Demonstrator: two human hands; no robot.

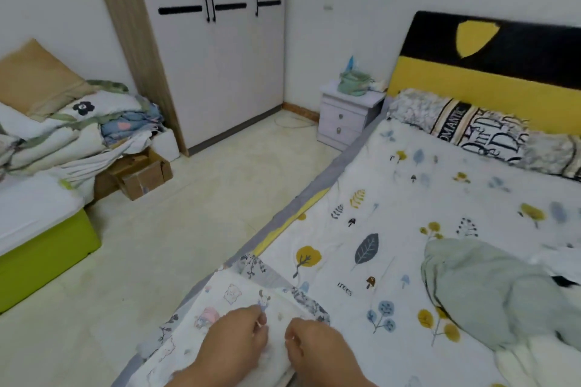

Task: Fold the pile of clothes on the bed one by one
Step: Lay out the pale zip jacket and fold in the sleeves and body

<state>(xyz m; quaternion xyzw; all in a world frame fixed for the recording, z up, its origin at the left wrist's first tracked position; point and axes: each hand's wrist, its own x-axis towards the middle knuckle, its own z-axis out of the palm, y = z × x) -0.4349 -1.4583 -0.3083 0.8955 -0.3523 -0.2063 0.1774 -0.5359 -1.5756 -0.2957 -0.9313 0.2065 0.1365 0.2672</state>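
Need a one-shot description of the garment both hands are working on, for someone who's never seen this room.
Start at the big bed with the yellow and black headboard. At its near left edge lies a small white cartoon-print garment, with the left hand and right hand pinching it. Its pastel animal figures distinguish it from the leaf-print sheet and the plain pale green garment further right.

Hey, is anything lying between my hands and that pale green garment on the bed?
Nothing visible is. Both hands, left and right, pinch the cartoon-print cloth at the bed's near edge. Between them and the pale green garment to the right lies only bare leaf-print bedsheet.
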